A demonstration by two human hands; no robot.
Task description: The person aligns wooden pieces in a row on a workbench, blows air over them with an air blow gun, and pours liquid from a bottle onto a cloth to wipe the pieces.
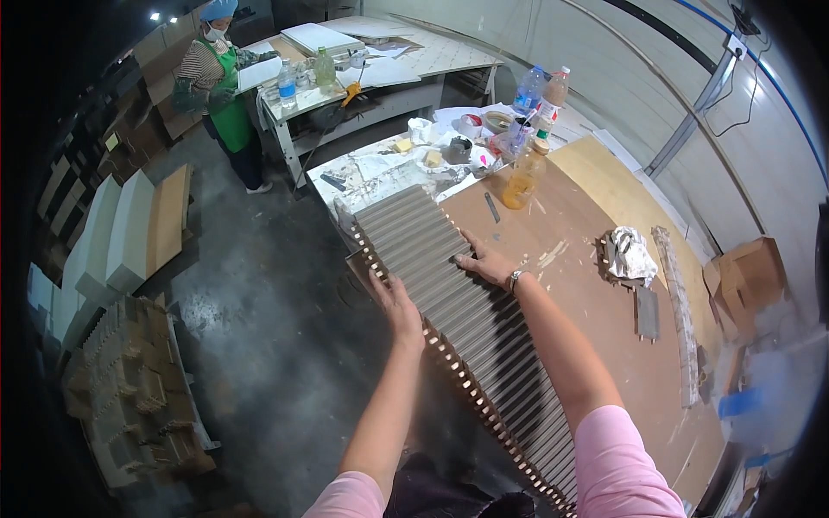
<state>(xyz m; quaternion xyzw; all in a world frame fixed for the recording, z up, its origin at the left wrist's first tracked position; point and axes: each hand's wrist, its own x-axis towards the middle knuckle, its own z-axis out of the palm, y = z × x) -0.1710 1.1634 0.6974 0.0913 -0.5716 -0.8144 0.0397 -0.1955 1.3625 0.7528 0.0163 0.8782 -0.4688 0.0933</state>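
A long stack of grey slotted strips (pixel 449 293) lies along the near edge of a brown wooden table (pixel 587 302), with notched ends facing the floor. My left hand (pixel 395 302) presses flat against the stack's notched outer side. My right hand (pixel 485 261), with a bracelet at the wrist, rests flat on top of the strips at their table side. Neither hand grips anything; the fingers lie spread on the stack.
A bottle of orange liquid (pixel 523 177), a crumpled rag (pixel 630 255) and thin wooden strips (pixel 678 311) lie on the table. Behind stands a cluttered white bench (pixel 380 164). A person in a green apron (pixel 220 86) works at a far table. Cardboard grids (pixel 129 388) are piled on the floor at the left.
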